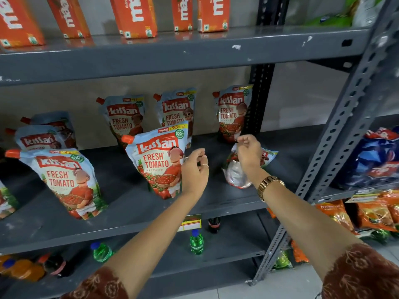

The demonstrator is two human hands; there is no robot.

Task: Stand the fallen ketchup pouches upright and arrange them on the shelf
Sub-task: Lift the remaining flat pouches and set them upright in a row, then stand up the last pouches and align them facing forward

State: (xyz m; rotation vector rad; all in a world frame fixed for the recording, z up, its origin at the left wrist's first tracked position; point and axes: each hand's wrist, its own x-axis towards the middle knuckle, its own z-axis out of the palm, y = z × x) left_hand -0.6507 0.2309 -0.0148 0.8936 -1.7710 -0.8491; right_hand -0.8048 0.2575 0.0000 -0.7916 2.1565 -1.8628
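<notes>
On the middle shelf (129, 216): your work sits here, a row of ketchup pouches with both your hands hovering above the board.
Fallen pouch (237, 175): it lies flat at the right end, bottom gusset turned toward you, directly under your right wrist and well in front of the back right pouch (232, 113), which stands against the upright.
Right hand (248, 154): fingers loosely curled and empty, thumb and forefinger nearly meeting at the top; it is above the fallen pouch, not gripping it.
Left hand (194, 171): also empty, fingers relaxed and half-curled, just beside the right edge of the front centre pouch (159, 162), which stands upright.
Grip advice: take the fallen pouch by its upper seam near the spout, not the soft belly; the contents will likely slump and fold it.
Setting down: spread the bottom gusset flat on the shelf before you let go, and steady it with your left hand.
Placement: aim for the open gap to the right of the front centre pouch, label facing you.
Watch: the front left pouch (64, 180) leans noticeably and probably wants straightening afterwards.
</notes>
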